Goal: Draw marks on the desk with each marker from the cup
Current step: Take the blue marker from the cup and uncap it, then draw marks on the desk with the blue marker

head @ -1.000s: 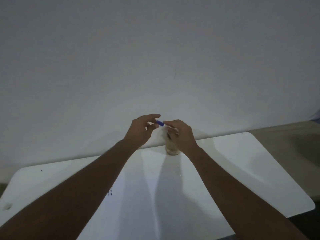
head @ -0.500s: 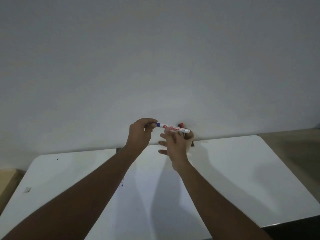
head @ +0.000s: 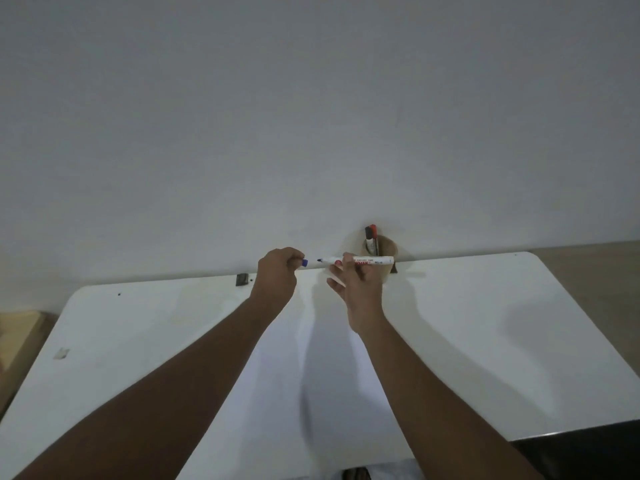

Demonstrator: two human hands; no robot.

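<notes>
Cap (head: 304,262) pinched in left hand (head: 277,273), right-hand (head: 358,287) grip closed around the uncapped blue marker (head: 360,261) near the cup (head: 384,258); I'd drop the tip flat-ish onto bench (head: 467,323).

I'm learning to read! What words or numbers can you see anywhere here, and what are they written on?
On the white marker held in the right hand: a red brand word ending in "MAN"; its first letters hide behind the fingers.
Above it on the barrel: small dark print, too blurred to read for sure.
On the markers in the cup: no readable print.
On the desk: none.
</notes>
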